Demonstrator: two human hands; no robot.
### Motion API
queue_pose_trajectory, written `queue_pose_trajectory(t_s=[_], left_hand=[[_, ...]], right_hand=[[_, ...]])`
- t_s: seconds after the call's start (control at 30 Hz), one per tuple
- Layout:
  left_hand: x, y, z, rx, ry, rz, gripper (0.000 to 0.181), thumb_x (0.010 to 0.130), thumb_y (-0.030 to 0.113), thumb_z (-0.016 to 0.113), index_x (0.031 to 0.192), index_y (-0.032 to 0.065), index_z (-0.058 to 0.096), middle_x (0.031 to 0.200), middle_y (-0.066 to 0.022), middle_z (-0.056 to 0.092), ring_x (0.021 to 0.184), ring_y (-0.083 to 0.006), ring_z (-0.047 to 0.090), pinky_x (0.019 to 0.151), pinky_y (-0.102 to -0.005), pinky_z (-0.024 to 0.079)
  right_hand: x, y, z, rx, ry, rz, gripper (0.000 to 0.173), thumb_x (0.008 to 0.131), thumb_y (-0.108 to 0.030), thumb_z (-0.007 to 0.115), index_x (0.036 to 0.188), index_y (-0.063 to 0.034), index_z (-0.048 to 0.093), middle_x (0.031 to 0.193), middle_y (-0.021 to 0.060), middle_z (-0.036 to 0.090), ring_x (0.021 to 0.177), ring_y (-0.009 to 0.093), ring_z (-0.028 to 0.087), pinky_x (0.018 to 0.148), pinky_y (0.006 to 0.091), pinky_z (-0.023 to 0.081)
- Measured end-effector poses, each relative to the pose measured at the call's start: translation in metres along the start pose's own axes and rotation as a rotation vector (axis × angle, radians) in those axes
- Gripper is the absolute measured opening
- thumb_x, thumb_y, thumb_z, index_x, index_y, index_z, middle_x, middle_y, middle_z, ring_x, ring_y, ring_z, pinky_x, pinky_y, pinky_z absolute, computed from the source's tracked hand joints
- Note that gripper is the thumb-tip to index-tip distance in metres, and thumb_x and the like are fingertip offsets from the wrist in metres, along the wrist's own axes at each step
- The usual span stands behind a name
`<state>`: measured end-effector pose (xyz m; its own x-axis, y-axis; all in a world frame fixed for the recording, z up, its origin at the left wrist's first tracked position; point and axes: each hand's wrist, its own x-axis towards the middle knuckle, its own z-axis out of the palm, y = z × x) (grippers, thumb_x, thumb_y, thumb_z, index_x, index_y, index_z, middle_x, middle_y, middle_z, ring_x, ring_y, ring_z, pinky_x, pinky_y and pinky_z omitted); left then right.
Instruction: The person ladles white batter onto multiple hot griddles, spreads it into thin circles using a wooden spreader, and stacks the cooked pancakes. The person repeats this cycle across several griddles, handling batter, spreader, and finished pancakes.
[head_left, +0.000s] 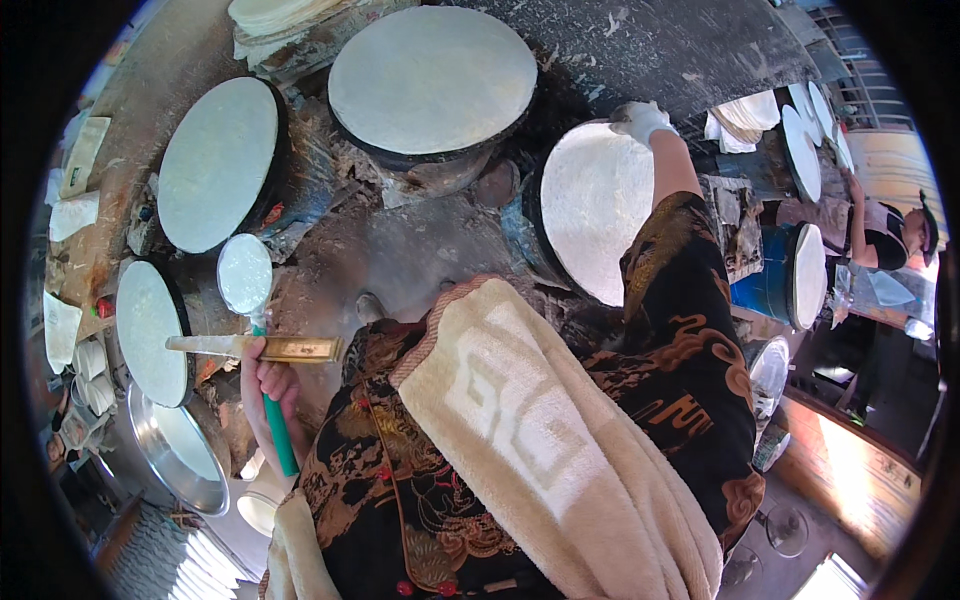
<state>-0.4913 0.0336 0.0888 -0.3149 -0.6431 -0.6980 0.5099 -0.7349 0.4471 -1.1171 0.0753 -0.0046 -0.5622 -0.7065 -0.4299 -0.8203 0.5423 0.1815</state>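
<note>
My left hand (276, 382) grips the green handle (279, 435) of a ladle and a flat wooden scraper or spatula (255, 347) together. The ladle's round bowl (244, 274) holds pale batter-like liquid, and the scraper lies across the handle. My right hand (643, 122), in a whitish glove, touches the far edge of a round griddle (596, 202) covered by a thin white sheet; its fingertips are partly hidden. More round griddles covered in white stand at the top middle (433, 79), upper left (217, 165) and left (150, 334).
A metal basin (180, 450) of pale liquid stands at lower left. Stacks of thin round sheets lie at the top left (281, 15) and upper right (746, 116). A dark worktop (675, 45) borders the griddles. Another person (874, 225) works at far right beside similar griddles.
</note>
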Motion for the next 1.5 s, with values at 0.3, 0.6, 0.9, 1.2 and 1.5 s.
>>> queue_pose_trajectory(t_s=[0.3, 0.6, 0.9, 1.2, 1.5], left_hand=[[0.024, 0.005, 0.023, 0.035, -0.081, -0.029, 0.036, 0.091, 0.021, 0.050, 0.057, 0.0167, 0.040, 0.044, 0.0070, 0.039, 0.034, -0.0021, 0.038, 0.029, -0.0157, 0.026], [0.060, 0.033, 0.003, 0.226, -0.254, -0.093, 0.027, 0.089, 0.022, 0.055, 0.064, 0.0164, 0.045, 0.045, 0.0093, 0.035, 0.036, -0.0012, 0.035, 0.031, -0.0155, 0.027], [0.059, 0.082, -0.034, 0.377, -0.213, -0.216, 0.040, 0.083, 0.025, 0.059, 0.052, 0.0203, 0.034, 0.038, 0.0072, 0.033, 0.030, -0.0060, 0.031, 0.030, -0.0182, 0.023], [0.055, 0.126, -0.092, 0.124, -0.040, -0.098, 0.024, 0.083, 0.012, 0.058, 0.068, 0.0120, 0.039, 0.043, 0.0046, 0.035, 0.032, -0.0079, 0.034, 0.029, -0.0206, 0.028], [0.084, 0.141, -0.091, -0.155, 0.056, 0.063, 0.022, 0.085, 0.011, 0.055, 0.068, 0.0125, 0.041, 0.043, 0.0055, 0.036, 0.030, -0.0074, 0.035, 0.029, -0.0200, 0.029]], right_hand=[[-0.102, 0.088, -0.039, 0.553, 0.198, -0.206, 0.031, 0.077, -0.027, 0.069, 0.099, -0.0048, 0.067, 0.091, 0.0078, 0.068, 0.079, 0.016, 0.060, 0.075, 0.0281, 0.046], [-0.236, 0.054, -0.144, 0.554, 0.403, -0.242, 0.036, 0.077, -0.023, 0.068, 0.102, 0.0029, 0.064, 0.090, 0.0086, 0.067, 0.083, 0.014, 0.058, 0.079, 0.0269, 0.044], [-0.243, -0.092, -0.185, 0.858, 0.487, -0.184, 0.027, 0.077, -0.013, 0.065, 0.100, 0.0020, 0.065, 0.087, 0.0067, 0.066, 0.079, 0.011, 0.058, 0.075, 0.0240, 0.045], [-0.096, -0.286, -0.256, 0.514, 0.188, -0.665, 0.033, 0.072, -0.019, 0.068, 0.094, 0.0050, 0.065, 0.085, 0.0098, 0.066, 0.076, 0.015, 0.059, 0.073, 0.0276, 0.046], [0.100, -0.380, -0.369, 0.753, 0.508, -0.737, 0.043, 0.074, -0.029, 0.072, 0.103, 0.0018, 0.063, 0.095, 0.0114, 0.066, 0.087, 0.019, 0.060, 0.082, 0.0297, 0.044]])
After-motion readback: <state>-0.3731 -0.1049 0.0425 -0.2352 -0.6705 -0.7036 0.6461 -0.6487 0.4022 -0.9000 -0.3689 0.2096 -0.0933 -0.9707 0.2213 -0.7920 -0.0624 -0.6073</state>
